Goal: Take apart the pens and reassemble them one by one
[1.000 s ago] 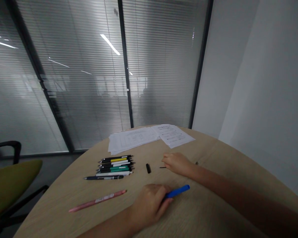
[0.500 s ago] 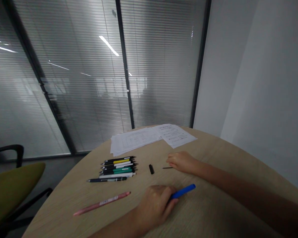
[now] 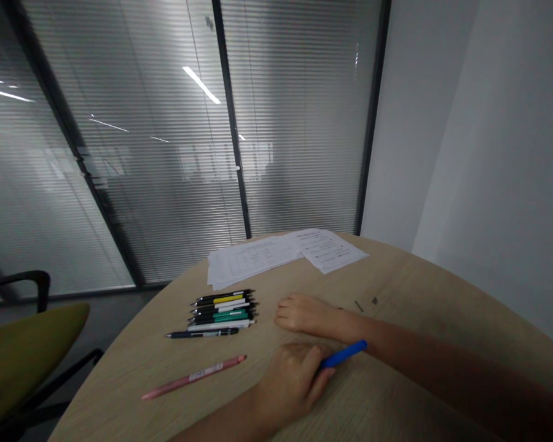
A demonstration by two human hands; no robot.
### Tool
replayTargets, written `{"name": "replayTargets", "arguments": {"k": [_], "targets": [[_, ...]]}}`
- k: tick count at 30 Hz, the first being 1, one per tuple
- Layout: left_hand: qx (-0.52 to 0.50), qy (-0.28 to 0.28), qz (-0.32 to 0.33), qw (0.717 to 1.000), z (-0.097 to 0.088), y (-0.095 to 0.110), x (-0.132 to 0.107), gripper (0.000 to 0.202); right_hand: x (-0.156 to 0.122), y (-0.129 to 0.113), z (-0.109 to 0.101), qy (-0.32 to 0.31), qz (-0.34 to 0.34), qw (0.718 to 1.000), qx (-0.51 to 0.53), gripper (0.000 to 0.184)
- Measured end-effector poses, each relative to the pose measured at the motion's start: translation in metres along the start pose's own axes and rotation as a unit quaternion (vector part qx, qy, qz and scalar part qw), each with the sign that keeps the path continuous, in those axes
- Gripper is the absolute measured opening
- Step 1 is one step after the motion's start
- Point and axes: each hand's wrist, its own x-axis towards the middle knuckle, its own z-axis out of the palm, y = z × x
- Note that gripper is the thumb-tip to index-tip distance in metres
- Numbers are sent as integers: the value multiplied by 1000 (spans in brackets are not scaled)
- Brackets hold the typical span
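Note:
My left hand (image 3: 290, 380) is closed around a blue pen (image 3: 345, 354), which points up and to the right out of the grip. The other end of the pen is hidden in the fist. Just beyond it, my right hand (image 3: 299, 314) rests low over the table, fingers curled down. Whatever is under or between those fingers is hidden. To the left lies a pink pen (image 3: 196, 376). A row of several pens (image 3: 223, 310) in black, yellow, white and green lies beyond it, with a dark pen (image 3: 203, 334) nearest me.
Printed paper sheets (image 3: 253, 261) lie at the far side of the round wooden table (image 3: 424, 294). Two small dark bits (image 3: 375, 301) are beyond my right forearm. A green chair (image 3: 32, 331) stands at the left, and a glass partition with blinds (image 3: 299, 123) is behind.
My right hand has moved left from the thin black piece to where a short black cap lay, and that cap is now out of sight. My left hand keeps the blue pen.

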Motion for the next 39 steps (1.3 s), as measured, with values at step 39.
{"name": "replayTargets", "arguments": {"k": [39], "targets": [[32,-11,-38,999,-2,-4,-1,16,-121,-59,-75,342,449,632,532,12]]}}
